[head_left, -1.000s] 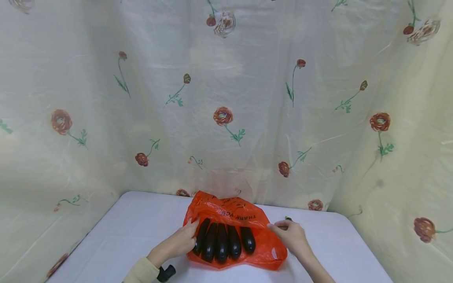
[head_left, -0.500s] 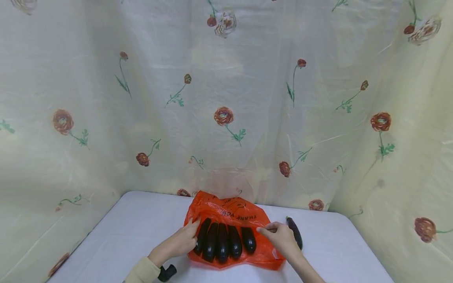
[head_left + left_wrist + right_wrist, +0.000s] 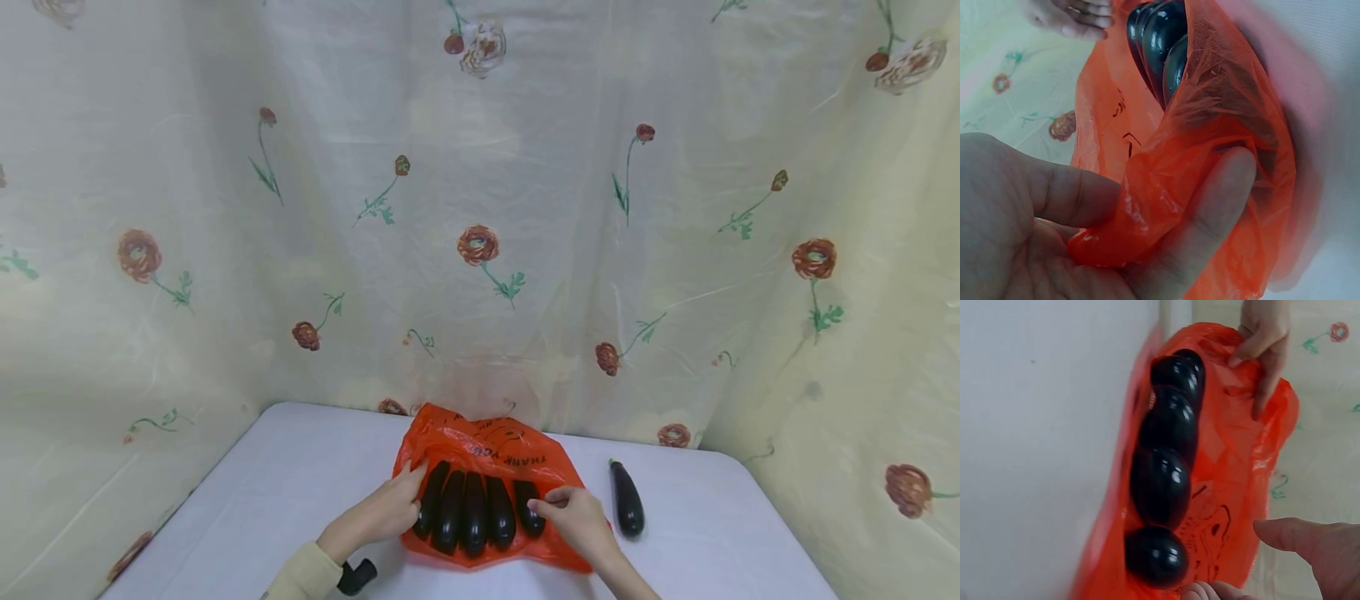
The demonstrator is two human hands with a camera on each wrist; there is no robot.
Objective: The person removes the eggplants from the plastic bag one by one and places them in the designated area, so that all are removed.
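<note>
An orange plastic bag (image 3: 491,433) with dark lettering lies spread on the table, its mouth facing up. Inside it several dark purple eggplants (image 3: 474,517) lie side by side. My left hand (image 3: 386,508) pinches the bag's left edge; in the left wrist view the film is bunched between thumb and finger (image 3: 1210,206). Over the rightmost eggplant in the bag (image 3: 1159,556) hovers my right hand (image 3: 576,518), thumb and fingers spread apart with a gap between them. Another eggplant (image 3: 627,504), green stem upward, lies outside the bag to the right.
A white-covered table (image 3: 712,533) carries everything. A flower-printed curtain (image 3: 480,167) hangs behind it and along both sides. At my left wrist there is a black object (image 3: 356,577), below the beige sleeve (image 3: 306,571).
My right hand has moved left, from the bag's right edge to over the rightmost bagged eggplant, uncovering the loose eggplant. The left hand keeps its grip on the bag.
</note>
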